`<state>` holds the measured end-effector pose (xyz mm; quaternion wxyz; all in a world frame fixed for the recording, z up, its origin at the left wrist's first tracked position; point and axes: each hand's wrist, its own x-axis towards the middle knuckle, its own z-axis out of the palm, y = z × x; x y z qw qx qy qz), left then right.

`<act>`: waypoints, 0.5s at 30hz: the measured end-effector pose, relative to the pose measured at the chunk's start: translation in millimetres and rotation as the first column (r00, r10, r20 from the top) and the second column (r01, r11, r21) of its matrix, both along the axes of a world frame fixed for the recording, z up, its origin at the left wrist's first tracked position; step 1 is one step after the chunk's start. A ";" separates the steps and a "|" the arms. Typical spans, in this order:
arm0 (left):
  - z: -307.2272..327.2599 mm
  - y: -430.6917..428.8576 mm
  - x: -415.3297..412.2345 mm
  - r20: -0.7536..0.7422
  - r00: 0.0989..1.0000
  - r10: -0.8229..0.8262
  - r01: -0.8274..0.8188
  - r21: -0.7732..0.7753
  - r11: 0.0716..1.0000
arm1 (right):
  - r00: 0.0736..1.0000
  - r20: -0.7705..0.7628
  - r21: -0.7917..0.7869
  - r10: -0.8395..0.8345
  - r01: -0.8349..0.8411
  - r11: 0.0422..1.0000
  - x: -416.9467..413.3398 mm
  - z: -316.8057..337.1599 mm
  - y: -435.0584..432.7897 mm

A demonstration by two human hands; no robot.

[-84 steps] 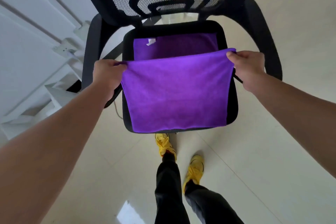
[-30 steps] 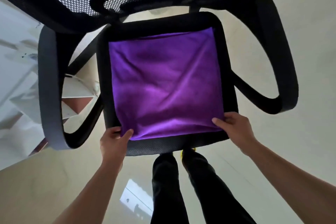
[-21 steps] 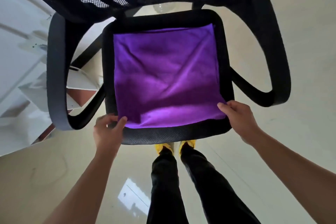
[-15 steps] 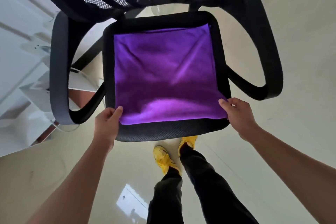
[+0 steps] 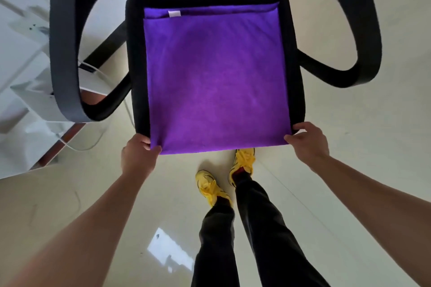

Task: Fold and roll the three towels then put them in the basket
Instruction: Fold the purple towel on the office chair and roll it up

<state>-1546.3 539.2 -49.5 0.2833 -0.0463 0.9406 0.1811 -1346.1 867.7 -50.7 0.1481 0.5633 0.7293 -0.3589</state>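
A purple towel [image 5: 214,77] lies folded in half on the black seat of an office chair [image 5: 135,53]. Its lower layer shows as a strip along the far edge with a small white label [image 5: 174,13]. The near edge hangs just past the front of the seat. My left hand [image 5: 137,154] pinches the near left corner. My right hand [image 5: 307,144] pinches the near right corner. The cloth is pulled flat and smooth between them. No basket and no other towel is in view.
The chair's black armrests [image 5: 63,53] loop out on both sides of the seat. White furniture [image 5: 23,65] and a white cable [image 5: 88,144] stand at the left. My legs and yellow shoes [image 5: 210,186] are on the glossy cream floor below the seat.
Both hands have drawn the towel's near edge toward me past the seat front. The wrinkles have gone and the cloth lies flat. The far strip with the label has come into sight.
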 end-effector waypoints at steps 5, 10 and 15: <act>17.5 16.2 -23.4 0.018 0.999 -0.029 0.032 -0.162 0.986 | 0.994 0.052 0.100 0.099 -0.104 0.990 -21.1 12.6 14.1; 41.9 71.5 -84.0 -0.176 0.955 -0.241 0.246 0.006 0.969 | 0.955 -0.161 0.241 0.251 -0.208 0.948 -99.4 34.5 35.3; 27.7 141.0 -159.9 -0.333 0.813 -0.477 0.503 -0.007 0.864 | 0.832 -0.262 0.414 0.489 -0.360 0.836 -201.2 24.6 73.6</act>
